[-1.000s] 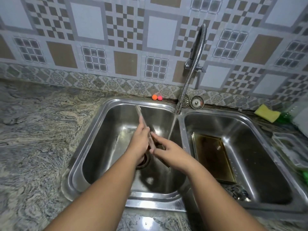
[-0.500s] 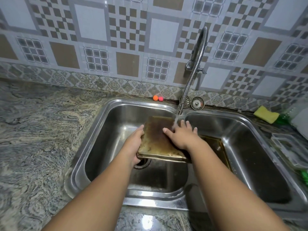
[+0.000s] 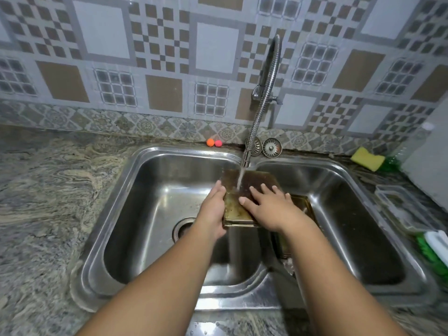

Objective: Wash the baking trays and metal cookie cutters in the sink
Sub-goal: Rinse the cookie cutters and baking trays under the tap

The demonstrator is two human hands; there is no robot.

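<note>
A stained, brownish baking tray point(image 3: 236, 209) is held flat over the divider of the double steel sink point(image 3: 150, 161), under running water from the flexible tap point(image 3: 264, 93). My left hand point(image 3: 213, 209) grips the tray's left edge. My right hand point(image 3: 269, 207) lies flat on the tray's top with fingers spread, pressing on it. A second golden tray point(image 3: 304, 202) lies in the right basin, mostly hidden behind my right arm. No cookie cutters can be made out clearly.
A yellow sponge point(image 3: 367, 158) sits at the back right beside a green bottle point(image 3: 390, 163). Two drain strainers point(image 3: 272, 147) and two small orange and pink balls point(image 3: 214, 142) lie behind the sink. A clear plastic container point(image 3: 402, 207) and a green-white brush point(image 3: 436, 248) are on the right counter.
The tray went from held on edge in the left basin to lying flat under the stream. It has since shifted right, and my right hand slid further across its top.
</note>
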